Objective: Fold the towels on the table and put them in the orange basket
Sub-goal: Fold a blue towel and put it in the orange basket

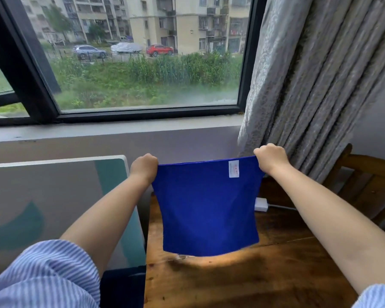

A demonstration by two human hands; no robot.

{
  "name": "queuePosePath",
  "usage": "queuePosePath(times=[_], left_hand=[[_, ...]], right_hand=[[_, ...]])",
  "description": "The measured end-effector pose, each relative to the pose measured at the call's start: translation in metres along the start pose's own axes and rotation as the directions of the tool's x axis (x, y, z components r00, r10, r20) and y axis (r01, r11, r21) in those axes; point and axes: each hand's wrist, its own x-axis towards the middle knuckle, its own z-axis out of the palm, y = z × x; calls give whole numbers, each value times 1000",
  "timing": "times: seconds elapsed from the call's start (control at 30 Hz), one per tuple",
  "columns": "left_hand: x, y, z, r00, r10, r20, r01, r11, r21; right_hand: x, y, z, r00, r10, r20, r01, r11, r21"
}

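1. The person's left hand [143,166] is clenched around the upper left corner of a bright blue square cloth towel [206,207], fingers curled over the top edge.
2. The right hand [270,157] grips the upper right corner of the same towel in a closed fist, knuckles up.
3. The two hands are held well apart at about the same height, so the towel's top edge is stretched between them and the rest hangs down flat in the air.
4. A small white label [233,168] with red print sits near the towel's upper right corner, just beside the right hand.
5. The towel's lower edge hangs above a dark brown wooden table [253,276]; whether it touches the wood cannot be told.
6. Both forearms are bare, with blue-and-white striped sleeves [47,276] at the bottom corners of the view.
7. A small white rectangular charger block [261,204] with a white cable lies on the table behind the towel's right edge.
8. To the left of the table stands a grey and teal panel with a white rim [53,196].
9. Behind are a black-framed window [142,112], a grey patterned curtain [309,85] and a wooden chair [365,187] on the right.
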Motion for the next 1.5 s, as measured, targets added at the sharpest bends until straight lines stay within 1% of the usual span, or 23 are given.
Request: queuePosePath(times=[0.07,0.13,0.17,0.23,0.27,0.33,0.37,0.43,0.5,0.57,0.63,0.67,0.83,0.9,1.03,1.07,1.13,1.23,1.3,1.33,1.37,1.4,1.5], left_hand=[[7,-2,-4,998,-13,-64,11,999,-39],[7,-5,-4,994,0,-108,-5,999,-39],[5,-7,-2,993,13,-118,-17,1000,-25],[-7,-10,9,995,55,-86,-54,998,12],[-13,-10,16,995,79,-58,-78,997,28],[-32,-8,34,991,124,45,-126,991,42],[-39,-6,41,984,154,93,-158,987,40],[-59,-1,56,952,221,211,-232,972,30],[-77,5,68,890,315,329,-330,944,-11],[-97,13,78,792,410,453,-426,902,-71],[-119,23,89,708,453,542,-458,878,-136],[-133,29,96,677,455,579,-447,879,-168],[-190,54,122,567,451,689,-391,884,-258],[-220,66,132,508,432,746,-370,891,-264],[-266,78,150,412,348,842,-233,934,-272],[-281,84,154,380,328,865,-212,941,-264],[-304,90,163,337,307,890,-186,948,-257],[-330,94,174,295,296,909,-153,953,-261],[-339,93,177,281,286,916,-91,958,-272],[-342,91,176,282,277,919,-47,960,-275],[-342,89,176,305,269,914,0,959,-282],[-340,86,175,345,247,905,64,956,-286],[-324,72,177,482,153,863,288,902,-321]], right_hand=[[7,4,1,997,13,-72,-10,999,39],[8,8,7,993,2,-115,5,998,63],[7,10,11,992,-7,-126,17,997,73],[-4,9,26,991,-34,-126,46,995,89],[-12,7,34,991,-54,-119,65,994,89],[-33,1,52,995,-67,-71,75,991,115],[-41,0,59,996,-66,-57,74,988,136],[-68,-4,75,994,-103,22,100,988,121],[-97,-4,94,980,-179,89,171,981,91],[-128,-4,111,953,-254,165,243,966,83],[-159,-4,130,918,-312,246,296,950,99],[-178,-4,140,897,-335,288,314,942,116],[-240,-5,180,793,-418,443,353,908,225],[-261,-2,191,727,-458,511,372,889,268],[-284,2,208,605,-550,575,440,834,334],[-294,4,209,565,-550,614,441,831,339],[-308,5,211,506,-542,671,425,834,353],[-326,7,222,425,-529,735,347,845,407],[-330,11,228,364,-527,768,287,848,446],[-328,12,228,345,-523,779,249,851,462],[-324,15,227,356,-522,775,196,853,484],[-318,17,226,386,-520,762,131,848,513],[-293,21,224,554,-472,686,-92,784,614]])
